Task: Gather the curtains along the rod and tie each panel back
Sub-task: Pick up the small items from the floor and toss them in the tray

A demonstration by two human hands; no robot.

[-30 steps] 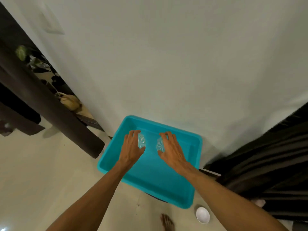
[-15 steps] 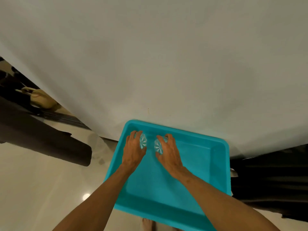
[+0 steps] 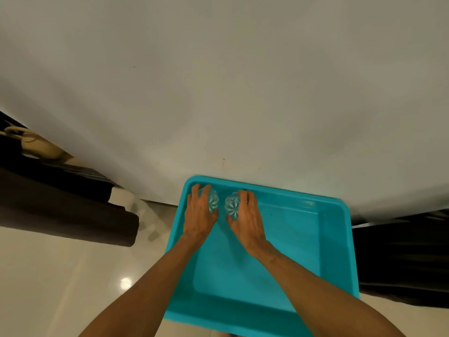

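Observation:
A turquoise plastic tray [image 3: 303, 239] stands against the white wall. At its far left corner my left hand [image 3: 199, 215] curls round a clear cut-glass piece [image 3: 213, 200]. Beside it my right hand [image 3: 247, 220] curls round a second clear cut-glass piece [image 3: 231, 206]. Both pieces sit low in the tray, a small gap between them. A dark brown curtain panel [image 3: 68, 215] hangs at the left, its lower end above the floor. Another dark curtain [image 3: 401, 259] hangs at the right, just beyond the tray.
A white wall [image 3: 243, 93] fills the upper view. A beige vessel [image 3: 36, 144] sits on the dark ledge behind the left curtain. Glossy cream floor tiles [image 3: 60, 288] lie at the lower left.
The view has closed in on the tray and shifted, so the tray looks larger. Both hands stay on the two glass pieces at the tray's far left corner.

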